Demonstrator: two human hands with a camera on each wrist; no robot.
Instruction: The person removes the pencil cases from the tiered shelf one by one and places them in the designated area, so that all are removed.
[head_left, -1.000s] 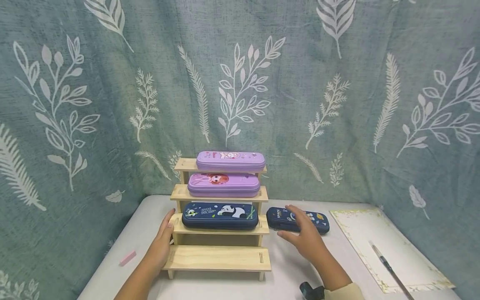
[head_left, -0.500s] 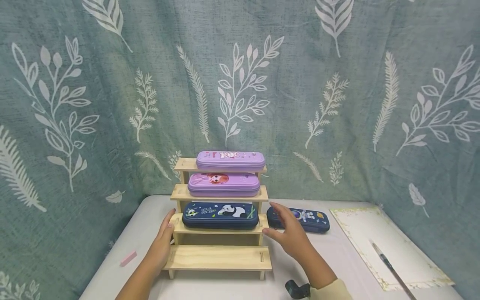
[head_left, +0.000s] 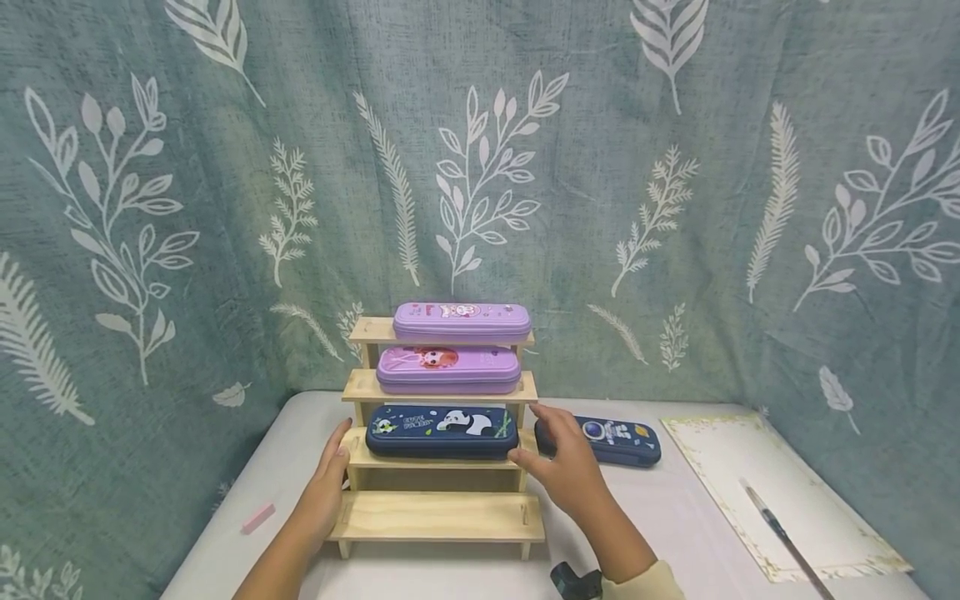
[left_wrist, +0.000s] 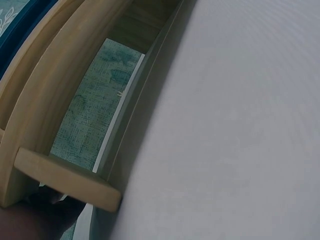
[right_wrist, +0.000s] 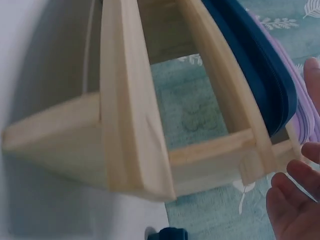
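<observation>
Head view: a dark-blue, rounded oblong pencil case with a panda print (head_left: 441, 431) is carried on the third shelf from the top of a pale wooden four-step rack (head_left: 435, 512), near the shelf's front edge. A dark-blue oblong pencil case with an astronaut print (head_left: 622, 442) is laid on the white table (head_left: 690, 517), just beside the rack's right edge.

Caution: if the panda case is pushed unevenly from one end, it may be skewed and tipped over the shelf's front edge. If the rack's left edge is pressed sideways, the rack may be shifted, and the purple oblong pencil case with a doll print (head_left: 450, 379) may be dislodged. If the right wrist is swung outward, the astronaut case may be knocked towards the table's right edge.

Hand pose: the left hand (head_left: 318, 492) is placed at the shelf's left edge, fingers pointed away from the body; whether the wood is gripped cannot be told. The right hand (head_left: 573, 475) is held wide, thumb and fingers spread, at the shelf's right front corner; nothing is grasped, and thumb contact with the panda case cannot be confirmed.
</observation>
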